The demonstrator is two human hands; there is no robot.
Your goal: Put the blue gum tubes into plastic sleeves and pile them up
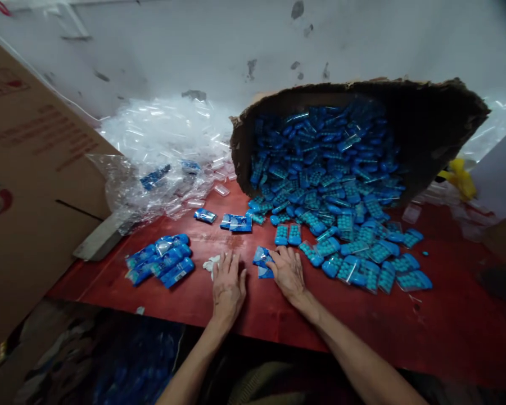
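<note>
My left hand [229, 284] lies palm down on the red tabletop, fingers stretched out, beside and partly over a crumpled white cloth or tissue [211, 262]. My right hand [288, 271] rests palm down to its right, fingers spread and slightly bent, thumb side touching blue printed sleeves [264, 259]. Just beyond its fingertips stand two clear-fronted blue cases of turquoise balls [288, 234]. Farther back are more flat blue sleeves [236, 223] and a single blue packet [204, 215]. A group of sleeved blue packets [162, 259] lies left of my left hand.
A torn cardboard carton [358, 89] lies on its side, spilling many blue cases [320, 163] toward the right. Clear plastic pieces in a bag [164, 135] are piled at back left. A large cardboard box [37, 146] and a grey bar [105, 236] border the left.
</note>
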